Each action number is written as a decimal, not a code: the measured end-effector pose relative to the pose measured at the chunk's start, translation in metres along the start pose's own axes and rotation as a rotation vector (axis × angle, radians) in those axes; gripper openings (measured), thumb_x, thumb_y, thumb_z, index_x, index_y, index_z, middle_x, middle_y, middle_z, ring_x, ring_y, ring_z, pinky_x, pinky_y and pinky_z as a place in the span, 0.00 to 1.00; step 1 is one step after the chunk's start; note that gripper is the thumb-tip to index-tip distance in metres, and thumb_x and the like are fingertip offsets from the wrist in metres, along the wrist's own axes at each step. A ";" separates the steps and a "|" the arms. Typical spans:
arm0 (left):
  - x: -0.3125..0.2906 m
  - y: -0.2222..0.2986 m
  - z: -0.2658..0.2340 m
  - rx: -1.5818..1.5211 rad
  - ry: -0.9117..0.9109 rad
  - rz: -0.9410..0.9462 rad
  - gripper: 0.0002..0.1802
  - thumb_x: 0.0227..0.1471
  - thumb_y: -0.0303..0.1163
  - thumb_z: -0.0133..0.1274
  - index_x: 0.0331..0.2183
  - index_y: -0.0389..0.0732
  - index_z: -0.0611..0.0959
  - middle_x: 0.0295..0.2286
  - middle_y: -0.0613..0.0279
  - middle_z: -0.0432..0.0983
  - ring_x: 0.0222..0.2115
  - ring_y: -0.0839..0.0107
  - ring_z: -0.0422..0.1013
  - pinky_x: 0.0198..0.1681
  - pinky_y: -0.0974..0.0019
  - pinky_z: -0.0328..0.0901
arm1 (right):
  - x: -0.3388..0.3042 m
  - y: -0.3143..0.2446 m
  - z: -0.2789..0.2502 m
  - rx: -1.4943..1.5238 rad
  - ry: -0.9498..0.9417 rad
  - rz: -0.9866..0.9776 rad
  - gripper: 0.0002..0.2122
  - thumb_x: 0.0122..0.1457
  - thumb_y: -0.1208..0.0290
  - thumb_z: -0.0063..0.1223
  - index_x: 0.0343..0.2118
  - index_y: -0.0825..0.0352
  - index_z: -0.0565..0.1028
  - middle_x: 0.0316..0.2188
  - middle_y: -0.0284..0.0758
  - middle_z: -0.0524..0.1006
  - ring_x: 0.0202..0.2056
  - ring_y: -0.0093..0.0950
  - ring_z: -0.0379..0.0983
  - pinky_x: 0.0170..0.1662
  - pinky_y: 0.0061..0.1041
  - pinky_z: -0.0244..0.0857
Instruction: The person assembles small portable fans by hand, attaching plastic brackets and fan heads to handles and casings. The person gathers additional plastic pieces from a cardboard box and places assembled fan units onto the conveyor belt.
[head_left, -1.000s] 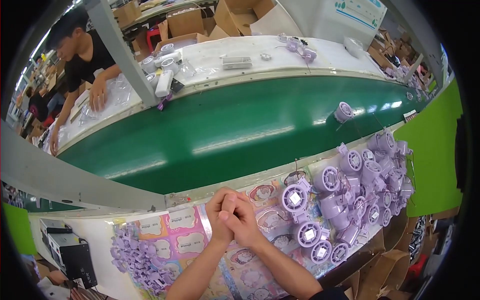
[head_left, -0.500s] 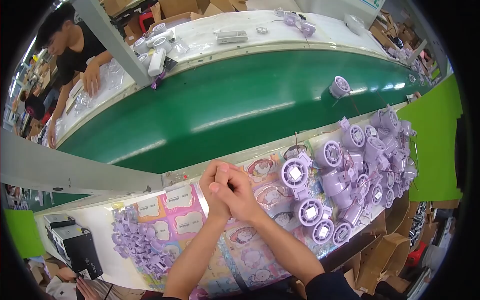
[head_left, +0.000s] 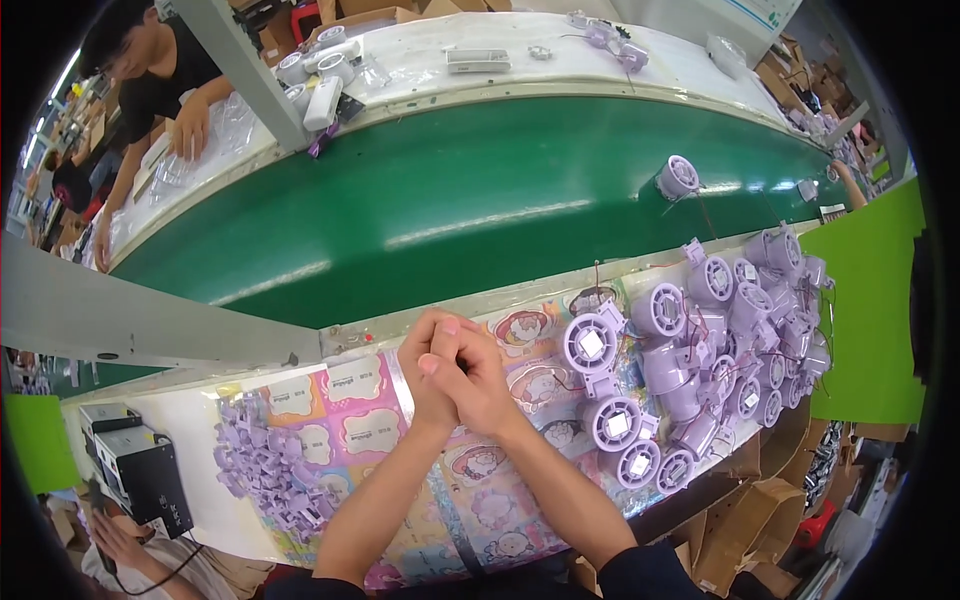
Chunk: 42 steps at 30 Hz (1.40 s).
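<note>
Over the near bench, my left hand [head_left: 424, 362] and my right hand [head_left: 476, 382] are clasped together, fingers folded around each other. No object shows in them. Beneath them lie colourful printed sheets [head_left: 364, 386] with cartoon pictures and white label shapes. To the right of my hands sits a heap of pale purple round fan housings [head_left: 665, 370], many with white square patches and thin wires. A pile of small purple plastic parts [head_left: 270, 465] lies on the left.
A green conveyor belt [head_left: 450, 200] runs behind the bench, carrying one purple housing [head_left: 678, 178]. A black box-shaped device [head_left: 140, 475] stands at left. A grey post [head_left: 245, 75] rises near a co-worker's hand [head_left: 190, 125]. Cardboard boxes [head_left: 750, 530] sit lower right, beside a green panel [head_left: 868, 310].
My hands stay clasped in nearly the same place. The view has shifted slightly. At the far right, another person's arm now reaches over the belt, near a small pale part.
</note>
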<state>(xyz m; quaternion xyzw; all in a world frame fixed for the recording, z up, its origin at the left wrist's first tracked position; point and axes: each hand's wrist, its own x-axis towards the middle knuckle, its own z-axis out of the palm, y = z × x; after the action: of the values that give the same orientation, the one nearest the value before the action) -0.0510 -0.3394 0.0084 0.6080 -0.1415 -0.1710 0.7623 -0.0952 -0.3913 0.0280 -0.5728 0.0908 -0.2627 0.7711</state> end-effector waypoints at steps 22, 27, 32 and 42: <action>-0.004 0.020 0.004 0.019 -0.172 0.118 0.13 0.62 0.37 0.48 0.33 0.38 0.78 0.29 0.64 0.76 0.28 0.80 0.69 0.29 0.72 0.64 | -0.012 -0.018 0.000 0.015 0.110 0.038 0.14 0.58 0.64 0.59 0.23 0.63 0.67 0.24 0.23 0.66 0.29 0.14 0.63 0.32 0.18 0.57; 0.000 0.023 0.006 -0.143 -0.169 0.039 0.14 0.66 0.41 0.45 0.43 0.41 0.76 0.28 0.71 0.71 0.28 0.81 0.66 0.28 0.75 0.62 | -0.009 -0.032 0.025 -0.547 0.353 -0.276 0.12 0.54 0.79 0.62 0.33 0.66 0.66 0.27 0.28 0.64 0.28 0.20 0.61 0.33 0.24 0.58; -0.003 0.020 0.016 0.167 -0.108 -0.106 0.04 0.57 0.28 0.55 0.34 0.38 0.80 0.25 0.69 0.75 0.21 0.83 0.66 0.25 0.72 0.62 | -0.029 -0.044 0.058 -0.946 -0.051 -0.792 0.13 0.42 0.81 0.63 0.32 0.66 0.73 0.29 0.35 0.73 0.31 0.34 0.71 0.37 0.33 0.65; 0.001 0.013 0.010 0.004 -0.263 0.055 0.06 0.56 0.27 0.57 0.32 0.34 0.81 0.23 0.60 0.78 0.24 0.77 0.73 0.28 0.70 0.67 | -0.027 0.021 0.142 -0.989 -0.645 -0.437 0.16 0.49 0.76 0.58 0.44 0.63 0.76 0.36 0.36 0.73 0.39 0.37 0.73 0.43 0.35 0.68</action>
<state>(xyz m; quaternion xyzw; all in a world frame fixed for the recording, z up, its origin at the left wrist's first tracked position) -0.0533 -0.3463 0.0231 0.5779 -0.2571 -0.2277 0.7403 -0.0493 -0.2548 0.0509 -0.9175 -0.1547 -0.1552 0.3319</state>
